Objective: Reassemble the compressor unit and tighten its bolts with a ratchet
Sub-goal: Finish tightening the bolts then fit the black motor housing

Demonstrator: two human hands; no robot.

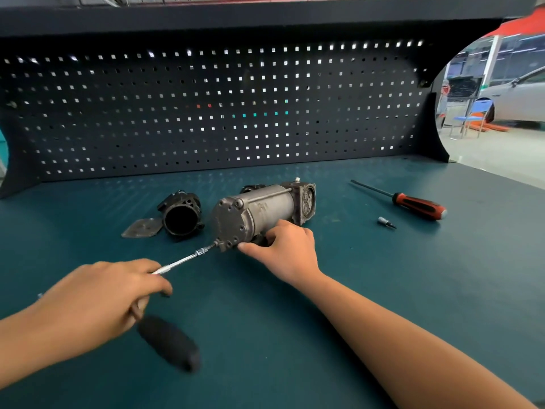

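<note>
The compressor unit lies on its side near the middle of the teal tabletop, a little toward the back edge, its round end plate turned to the person. The right hand is clamped over the near side of the body, thumb along the lower rim of the end plate, fingers curled around the casing. The left hand is wrapped around the ratchet at its head; the black handle sticks out toward the front edge, slightly blurred. A slim silver extension runs from that hand up to a bolt at the bottom corner of the end plate and touches it. Just left of the unit sit a black cylinder housing, open end facing forward, and a flat grey plate leaning against it. Toward the right edge lie a red-handled screwdriver and, nearer, a small socket bit, well apart from the unit.
</note>
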